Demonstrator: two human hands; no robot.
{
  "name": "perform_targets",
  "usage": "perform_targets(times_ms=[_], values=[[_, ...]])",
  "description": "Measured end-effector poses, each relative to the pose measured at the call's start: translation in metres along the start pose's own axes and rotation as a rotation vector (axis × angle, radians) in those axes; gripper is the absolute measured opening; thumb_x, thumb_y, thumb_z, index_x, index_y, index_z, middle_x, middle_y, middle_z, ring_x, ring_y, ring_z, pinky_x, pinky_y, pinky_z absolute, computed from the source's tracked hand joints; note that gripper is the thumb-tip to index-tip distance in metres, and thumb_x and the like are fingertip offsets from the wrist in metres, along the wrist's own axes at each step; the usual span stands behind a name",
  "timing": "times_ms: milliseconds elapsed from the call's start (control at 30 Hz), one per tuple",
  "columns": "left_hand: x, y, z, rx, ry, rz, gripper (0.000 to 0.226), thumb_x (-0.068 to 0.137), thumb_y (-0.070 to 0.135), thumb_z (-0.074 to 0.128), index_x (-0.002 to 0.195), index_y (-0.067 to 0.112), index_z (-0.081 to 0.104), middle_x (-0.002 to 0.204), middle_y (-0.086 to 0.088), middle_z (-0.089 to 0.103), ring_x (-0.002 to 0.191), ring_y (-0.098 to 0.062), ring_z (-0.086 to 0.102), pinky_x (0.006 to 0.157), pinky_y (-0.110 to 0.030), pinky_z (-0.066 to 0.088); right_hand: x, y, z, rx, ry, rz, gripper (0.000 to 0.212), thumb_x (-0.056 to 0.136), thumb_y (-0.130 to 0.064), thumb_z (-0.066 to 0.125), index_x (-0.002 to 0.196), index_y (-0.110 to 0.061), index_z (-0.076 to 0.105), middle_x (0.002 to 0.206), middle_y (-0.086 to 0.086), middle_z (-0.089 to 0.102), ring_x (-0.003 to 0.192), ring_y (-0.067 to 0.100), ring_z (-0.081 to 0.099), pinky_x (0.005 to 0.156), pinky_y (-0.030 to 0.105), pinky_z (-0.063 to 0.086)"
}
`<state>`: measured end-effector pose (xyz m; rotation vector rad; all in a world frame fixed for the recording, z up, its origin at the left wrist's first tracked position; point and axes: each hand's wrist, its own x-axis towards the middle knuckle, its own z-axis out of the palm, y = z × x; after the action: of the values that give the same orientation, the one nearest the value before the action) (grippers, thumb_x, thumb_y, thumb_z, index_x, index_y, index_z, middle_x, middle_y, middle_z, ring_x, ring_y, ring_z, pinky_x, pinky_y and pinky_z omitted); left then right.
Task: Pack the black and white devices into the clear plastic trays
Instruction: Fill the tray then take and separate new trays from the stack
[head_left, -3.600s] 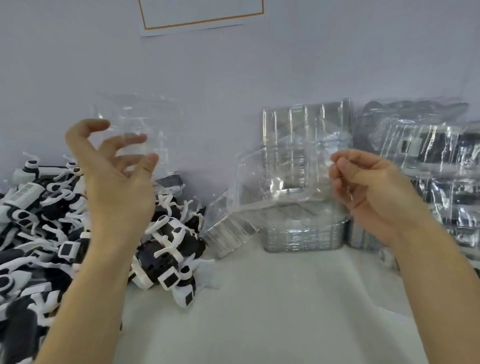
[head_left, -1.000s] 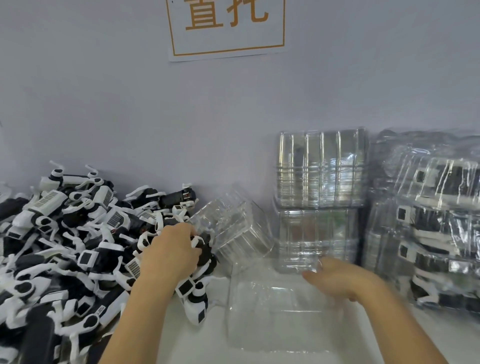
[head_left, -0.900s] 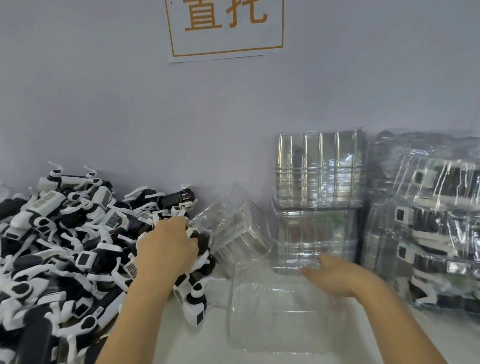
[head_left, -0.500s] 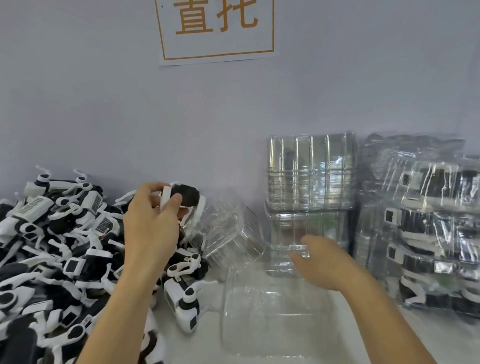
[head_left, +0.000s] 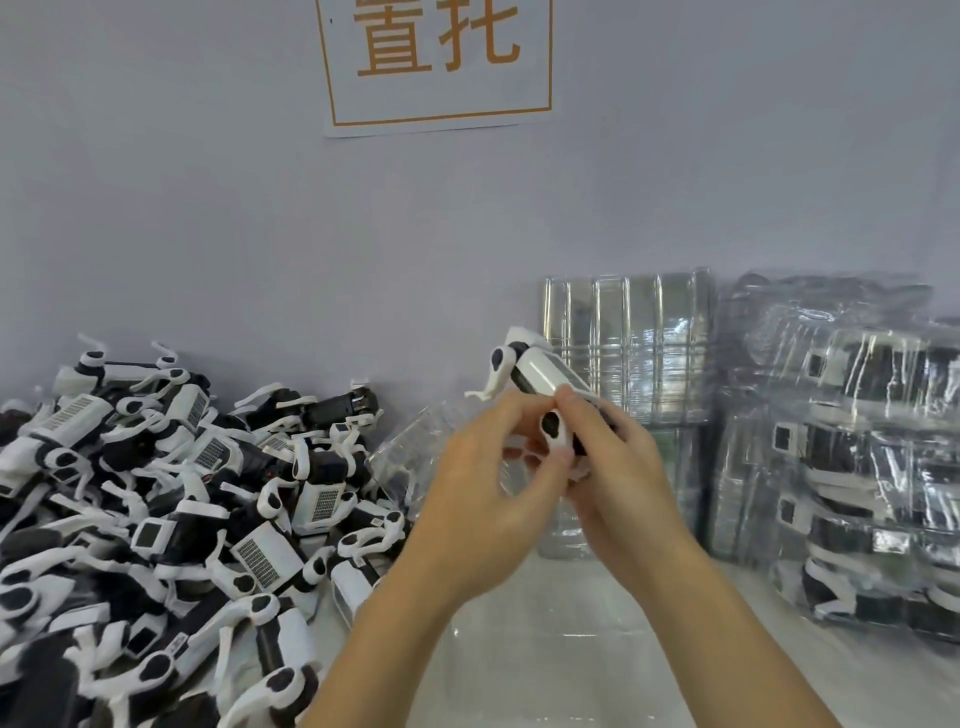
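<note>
From my head view, most of the job lies ahead of me. The pile of devices (head_left: 171, 519) at nine o'clock on the worktop (head_left: 545, 675) is large and unpacked. At three o'clock, a stack of filled trays (head_left: 857, 467) shows black and white parts through wrapped plastic, so some packing looks done. At one o'clock stands a stack of empty trays (head_left: 626, 345) against the wall, with another tray lying tilted beside the pile.

I hold one device (head_left: 540, 382) up at the centre, above the worktop. My left hand (head_left: 488, 493) curls round its lower end, thumb and fingers pinching it. My right hand (head_left: 613, 467) pinches it from the other side, fingertips near a white-and-black knob.

The device has a white body with a black underside and a thin curved white arm jutting toward eleven o'clock. It is not yet in any tray.
</note>
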<state>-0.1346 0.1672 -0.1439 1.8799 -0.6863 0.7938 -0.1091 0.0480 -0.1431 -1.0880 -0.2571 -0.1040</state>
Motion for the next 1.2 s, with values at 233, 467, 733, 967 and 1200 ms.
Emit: perform_targets(times_ms=[233, 467, 733, 967, 1200], values=[[0.001, -0.015, -0.012, -0.108, 0.398, -0.353, 0.025, 0.097, 0.022, 0.06, 0.118, 0.036, 0.056, 0.124, 0.013, 0.054, 0.111, 0.0, 0.054, 0.082, -0.014, 0.048, 0.004, -0.012, -0.025, 0.129, -0.05, 0.201, 0.036, 0.092, -0.044, 0.053, 0.08, -0.019, 0.076, 0.07, 0.01, 0.06, 0.05, 0.015, 0.048, 0.039, 0.023, 0.038], [0.0, -0.025, -0.026, -0.923, 0.057, -0.543, 0.038, 0.084, 0.011, 0.059, 0.12, 0.021, 0.07, 0.11, -0.01, 0.069, 0.082, -0.023, 0.068, 0.07, -0.035, 0.06, 0.001, -0.013, -0.032, 0.082, -0.285, 0.397, 0.043, 0.081, -0.041, 0.059, 0.109, -0.01, 0.07, 0.08, 0.017, 0.06, 0.05, 0.018, 0.052, 0.034, 0.017, 0.028], [-0.006, -0.039, -0.023, -0.767, 0.105, -0.531, 0.027, 0.096, 0.001, 0.052, 0.11, 0.015, 0.07, 0.111, -0.014, 0.071, 0.088, -0.032, 0.071, 0.08, -0.051, 0.061, 0.007, -0.024, -0.044, -0.624, -0.094, 0.234, 0.029, 0.098, -0.048, 0.052, 0.098, -0.032, 0.076, 0.097, 0.001, 0.076, 0.078, 0.015, 0.072, 0.067, 0.036, 0.056], [-0.01, -0.043, -0.009, -0.717, 0.066, -0.613, 0.025, 0.101, 0.001, 0.048, 0.117, 0.012, 0.064, 0.112, -0.017, 0.07, 0.089, -0.032, 0.071, 0.07, -0.038, 0.06, 0.009, -0.013, -0.046, -1.065, -0.277, -0.207, 0.031, 0.079, -0.029, 0.083, 0.104, -0.042, 0.07, 0.095, -0.026, 0.069, 0.089, -0.005, 0.064, 0.074, 0.013, 0.048], [-0.015, -0.068, -0.006, -0.383, 0.143, -0.76, 0.022, 0.092, 0.008, 0.06, 0.103, 0.019, 0.075, 0.093, -0.005, 0.077, 0.093, -0.023, 0.072, 0.08, -0.031, 0.053, 0.016, 0.013, -0.049, -1.282, -0.192, -0.254, 0.021, 0.081, -0.023, 0.075, 0.094, -0.037, 0.067, 0.085, -0.013, 0.067, 0.081, 0.01, 0.061, 0.076, 0.039, 0.053]])
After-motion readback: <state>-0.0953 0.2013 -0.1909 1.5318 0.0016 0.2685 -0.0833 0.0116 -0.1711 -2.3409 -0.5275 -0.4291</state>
